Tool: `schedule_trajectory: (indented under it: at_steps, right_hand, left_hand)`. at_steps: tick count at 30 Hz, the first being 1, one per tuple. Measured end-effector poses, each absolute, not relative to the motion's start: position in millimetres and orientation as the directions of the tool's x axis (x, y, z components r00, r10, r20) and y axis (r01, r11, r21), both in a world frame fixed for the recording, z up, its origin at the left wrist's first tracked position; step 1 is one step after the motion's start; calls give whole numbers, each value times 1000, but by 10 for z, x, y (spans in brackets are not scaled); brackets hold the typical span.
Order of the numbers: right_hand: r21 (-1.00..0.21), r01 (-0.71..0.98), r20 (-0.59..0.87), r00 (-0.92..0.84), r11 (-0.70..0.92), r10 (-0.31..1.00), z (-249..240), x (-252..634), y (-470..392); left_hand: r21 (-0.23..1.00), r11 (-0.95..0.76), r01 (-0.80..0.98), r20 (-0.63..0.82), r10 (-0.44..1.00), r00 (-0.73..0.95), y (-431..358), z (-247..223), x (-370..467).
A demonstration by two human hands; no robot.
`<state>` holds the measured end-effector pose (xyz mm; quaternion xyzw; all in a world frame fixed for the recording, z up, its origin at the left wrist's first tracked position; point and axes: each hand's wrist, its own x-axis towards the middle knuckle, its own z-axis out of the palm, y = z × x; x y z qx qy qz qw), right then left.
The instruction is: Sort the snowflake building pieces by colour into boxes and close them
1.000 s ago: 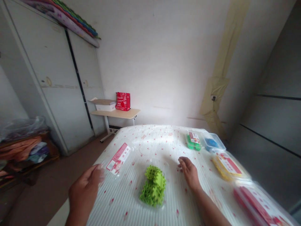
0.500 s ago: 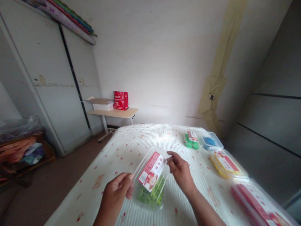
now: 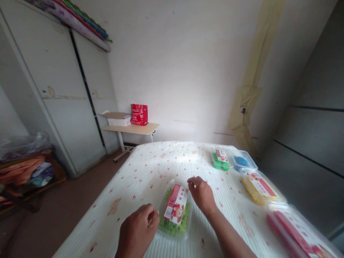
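A clear plastic container (image 3: 183,231) with green, leafy-looking pieces inside lies in front of me on the patterned cover. Its clear lid, with a red and white label (image 3: 176,204), is down over the contents. At the left edge of the lid is my left hand (image 3: 138,229), fingers curled and the thumb against the rim. My right hand (image 3: 202,195) pinches at the far right corner of the lid. Its fingertips partly hide the contact there.
Along the right side stand containers with green (image 3: 221,165), blue (image 3: 241,162), yellow (image 3: 252,191) and pink contents (image 3: 281,225). Beyond the cover (image 3: 145,172), a small table (image 3: 142,129) bears a red bag (image 3: 139,114) and a box (image 3: 118,121). A shelf with cloths (image 3: 24,172) is at left.
The lid was tilted up over the green pieces between both hands; now it lies flat on the container. My left hand has shifted slightly right, and both hands are a little lower.
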<state>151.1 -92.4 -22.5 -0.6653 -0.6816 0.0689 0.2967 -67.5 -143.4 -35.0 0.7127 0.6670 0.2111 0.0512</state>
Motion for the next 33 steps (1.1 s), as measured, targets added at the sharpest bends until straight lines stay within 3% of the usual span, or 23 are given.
schedule_trajectory:
  at_steps: [4, 13, 15, 18, 22, 25, 29, 33]
  right_hand:
    - [-579, 802, 294, 38, 146, 955, -272, 1513, -866]
    - [-758, 646, 196, 104, 84, 975, -361, 1504, -804]
    - [-790, 613, 152, 138, 36, 979, -392, 1513, -783]
    - [-801, 598, 128, 156, 10, 979, -426, 1515, -754]
    - [-787, 616, 153, 173, 14, 973, -438, 1496, -761]
    - [-771, 636, 191, 183, 32, 965, -434, 1485, -797]
    - [-750, 659, 233, 178, 60, 956, -434, 1483, -837]
    - [-723, 687, 261, 167, 78, 951, -428, 1481, -860]
  left_hand:
    - [452, -104, 886, 154, 987, 38, -1411, -425, -704]
    - [640, -122, 759, 161, 987, 22, -1368, -571, -711]
    - [727, -99, 680, 125, 992, 11, -1351, -582, -708]
    - [880, 28, 475, -52, 998, 37, -1324, -599, -713]
    - [949, 130, 288, -155, 986, 66, -1318, -624, -708]
    - [937, 52, 345, -53, 999, -7, -1346, -624, -682]
    - [838, -158, 523, 248, 963, -108, -1408, -586, -664]
    - [607, -459, 649, 536, 839, 91, -1453, -552, -664]
